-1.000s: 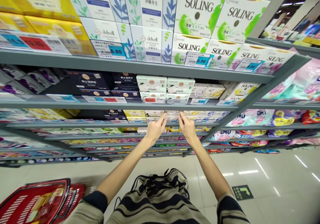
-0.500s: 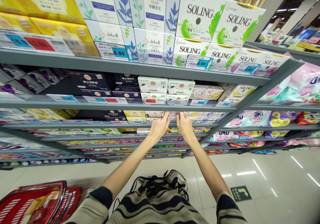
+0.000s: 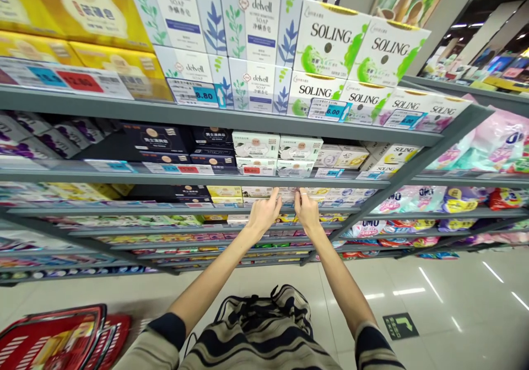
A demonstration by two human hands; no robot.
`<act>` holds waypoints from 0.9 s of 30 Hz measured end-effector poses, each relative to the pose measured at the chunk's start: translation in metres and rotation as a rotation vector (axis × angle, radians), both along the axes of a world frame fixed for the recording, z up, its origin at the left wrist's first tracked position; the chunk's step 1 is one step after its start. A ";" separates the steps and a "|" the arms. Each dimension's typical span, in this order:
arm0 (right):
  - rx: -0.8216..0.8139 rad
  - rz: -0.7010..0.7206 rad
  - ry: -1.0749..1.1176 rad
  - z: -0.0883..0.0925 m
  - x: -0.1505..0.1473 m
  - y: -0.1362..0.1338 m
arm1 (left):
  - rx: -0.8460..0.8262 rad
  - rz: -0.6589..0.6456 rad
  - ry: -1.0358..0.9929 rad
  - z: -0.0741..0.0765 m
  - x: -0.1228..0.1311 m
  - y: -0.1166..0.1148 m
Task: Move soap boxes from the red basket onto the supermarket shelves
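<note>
My left hand [image 3: 264, 213] and my right hand [image 3: 307, 212] reach up side by side to the third shelf [image 3: 198, 209] of a shop rack. The fingertips of both close from either side on a small pale box [image 3: 288, 194] at the shelf's front edge, among a row of similar boxes. A ring shows on a finger of my right hand. Most of the box is hidden by the fingers and the shelf lip.
Above are white-green SOLING boxes [image 3: 330, 44], blue-leaf delvell soap boxes [image 3: 256, 22], yellow boxes [image 3: 82, 6] and dark boxes [image 3: 157, 138]. Pink bags [image 3: 496, 138] fill the rack to the right. A red basket [image 3: 53, 337] stands low left. The floor carries a green arrow sign [image 3: 400, 326].
My two hands came closer together and their fingers closed on the small box; a second ago the fingers were apart. The view has tilted down slightly.
</note>
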State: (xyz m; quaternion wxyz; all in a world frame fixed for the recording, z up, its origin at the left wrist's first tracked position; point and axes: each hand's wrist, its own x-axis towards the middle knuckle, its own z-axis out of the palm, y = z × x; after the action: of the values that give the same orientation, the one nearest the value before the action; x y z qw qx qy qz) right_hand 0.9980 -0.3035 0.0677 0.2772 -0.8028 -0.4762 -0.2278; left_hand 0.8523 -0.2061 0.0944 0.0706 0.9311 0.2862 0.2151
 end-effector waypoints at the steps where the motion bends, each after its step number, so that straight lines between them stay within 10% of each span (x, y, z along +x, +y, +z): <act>1: 0.012 0.002 -0.001 -0.001 0.001 0.000 | 0.000 -0.006 -0.007 -0.001 0.000 0.000; 15: 0.080 0.034 0.057 -0.001 -0.001 -0.001 | -0.068 -0.157 -0.170 -0.019 -0.010 0.004; 27: 0.228 0.123 0.332 -0.017 -0.026 -0.012 | -0.896 -0.251 -0.508 -0.005 -0.018 -0.033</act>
State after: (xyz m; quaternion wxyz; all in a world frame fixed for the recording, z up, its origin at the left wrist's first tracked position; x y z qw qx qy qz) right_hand 0.9716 -0.3159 0.0510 0.4540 -0.7622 -0.4434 -0.1275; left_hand 0.8344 -0.2392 0.0896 0.5539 0.7553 0.2102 0.2803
